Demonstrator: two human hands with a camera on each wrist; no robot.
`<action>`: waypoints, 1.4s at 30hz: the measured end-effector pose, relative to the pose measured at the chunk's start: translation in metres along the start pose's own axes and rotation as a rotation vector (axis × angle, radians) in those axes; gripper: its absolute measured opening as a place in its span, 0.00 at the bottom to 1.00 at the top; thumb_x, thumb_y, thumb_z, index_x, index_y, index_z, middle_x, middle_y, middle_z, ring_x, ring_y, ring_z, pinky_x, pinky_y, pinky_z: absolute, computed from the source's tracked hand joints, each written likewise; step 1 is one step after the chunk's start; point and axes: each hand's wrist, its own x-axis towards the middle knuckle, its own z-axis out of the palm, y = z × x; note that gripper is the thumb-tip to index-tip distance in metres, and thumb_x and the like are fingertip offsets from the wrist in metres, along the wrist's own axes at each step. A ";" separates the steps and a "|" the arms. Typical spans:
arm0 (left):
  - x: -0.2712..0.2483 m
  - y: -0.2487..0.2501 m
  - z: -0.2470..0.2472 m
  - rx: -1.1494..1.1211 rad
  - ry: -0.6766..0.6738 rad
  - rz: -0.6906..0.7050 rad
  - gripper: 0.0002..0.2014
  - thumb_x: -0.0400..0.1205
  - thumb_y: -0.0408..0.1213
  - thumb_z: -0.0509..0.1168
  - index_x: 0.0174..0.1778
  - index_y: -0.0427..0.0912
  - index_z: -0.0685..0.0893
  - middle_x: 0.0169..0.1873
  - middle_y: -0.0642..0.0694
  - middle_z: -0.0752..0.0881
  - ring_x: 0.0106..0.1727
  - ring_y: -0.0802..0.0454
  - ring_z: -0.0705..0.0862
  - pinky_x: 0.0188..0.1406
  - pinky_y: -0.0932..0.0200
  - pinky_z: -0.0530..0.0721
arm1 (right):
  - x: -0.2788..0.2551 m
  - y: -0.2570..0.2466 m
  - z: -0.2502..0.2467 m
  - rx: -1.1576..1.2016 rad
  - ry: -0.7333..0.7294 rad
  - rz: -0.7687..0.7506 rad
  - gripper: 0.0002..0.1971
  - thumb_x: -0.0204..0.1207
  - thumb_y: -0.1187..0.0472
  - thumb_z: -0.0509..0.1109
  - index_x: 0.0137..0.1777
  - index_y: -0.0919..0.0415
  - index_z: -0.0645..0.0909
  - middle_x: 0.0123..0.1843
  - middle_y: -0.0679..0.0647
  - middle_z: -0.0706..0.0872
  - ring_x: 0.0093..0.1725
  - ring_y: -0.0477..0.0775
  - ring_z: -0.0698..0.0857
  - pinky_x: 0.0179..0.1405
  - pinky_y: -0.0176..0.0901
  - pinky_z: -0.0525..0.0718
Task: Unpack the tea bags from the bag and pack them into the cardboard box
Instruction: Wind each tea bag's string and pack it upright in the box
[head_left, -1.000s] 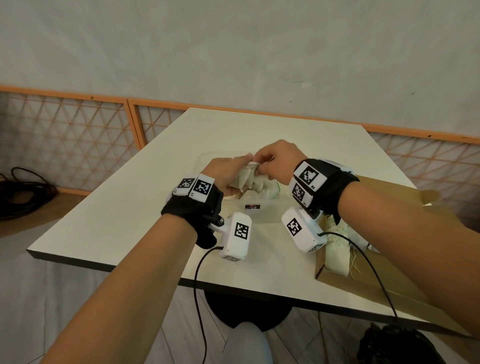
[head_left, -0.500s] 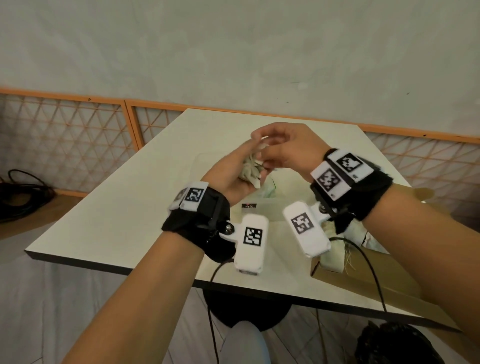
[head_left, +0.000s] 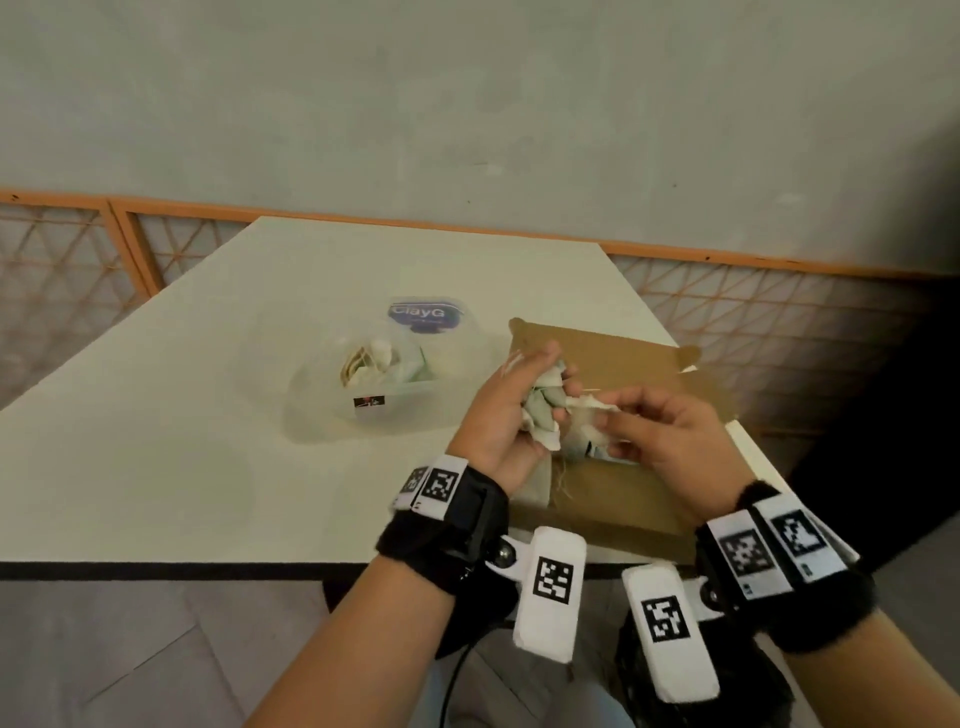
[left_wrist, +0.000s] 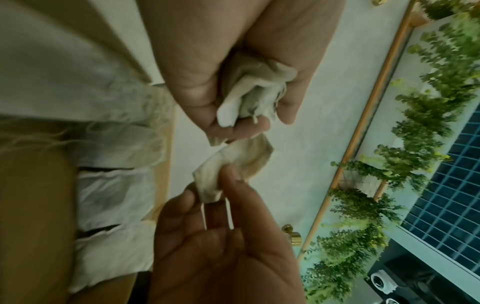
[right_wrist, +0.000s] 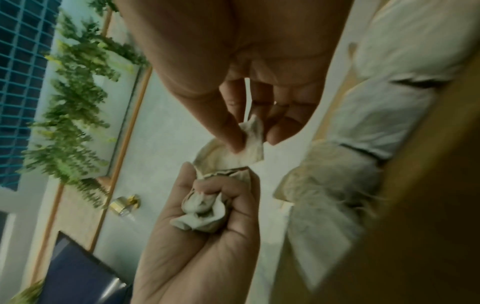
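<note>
My left hand (head_left: 511, 402) grips a crumpled bunch of pale tea bags (head_left: 543, 410) above the open cardboard box (head_left: 618, 493). In the left wrist view the bunch (left_wrist: 253, 96) sits in the curled fingers. My right hand (head_left: 660, 441) pinches one tea bag (head_left: 587, 408) between thumb and fingers, drawn just clear of the bunch; the same tea bag (right_wrist: 241, 152) shows in the right wrist view. Several tea bags (left_wrist: 111, 197) lie in a row inside the box. The clear plastic bag (head_left: 374, 379) lies on the table to the left, with more tea bags inside.
The white table (head_left: 156, 457) has its front edge just below my wrists. The box's lid flap (head_left: 613, 353) stands open at the back. An orange lattice railing (head_left: 130, 249) runs behind the table. A dark bag (head_left: 639, 660) sits on the floor below the right wrist.
Both hands have moved right from over the plastic bag to over the cardboard box, carrying the tea bags. The right hand now holds one tea bag apart from the bunch.
</note>
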 end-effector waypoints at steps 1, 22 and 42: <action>0.000 -0.006 -0.001 -0.024 0.001 -0.009 0.05 0.77 0.38 0.66 0.42 0.42 0.76 0.34 0.46 0.81 0.31 0.57 0.81 0.20 0.69 0.78 | -0.002 0.007 -0.005 0.033 0.015 0.033 0.08 0.72 0.72 0.71 0.40 0.58 0.84 0.34 0.50 0.86 0.35 0.46 0.82 0.31 0.31 0.83; 0.006 -0.015 -0.009 -0.140 0.174 -0.033 0.10 0.84 0.43 0.59 0.47 0.41 0.80 0.32 0.43 0.78 0.34 0.52 0.77 0.30 0.63 0.81 | -0.012 0.033 -0.008 0.268 0.029 -0.020 0.08 0.80 0.70 0.63 0.48 0.56 0.79 0.33 0.59 0.88 0.28 0.52 0.88 0.24 0.36 0.84; 0.001 -0.034 0.024 0.155 0.111 -0.093 0.12 0.82 0.37 0.59 0.57 0.34 0.78 0.54 0.34 0.82 0.53 0.42 0.82 0.50 0.53 0.81 | -0.006 0.050 -0.011 0.035 0.190 -0.118 0.09 0.74 0.57 0.73 0.52 0.58 0.85 0.30 0.45 0.86 0.31 0.39 0.81 0.36 0.36 0.78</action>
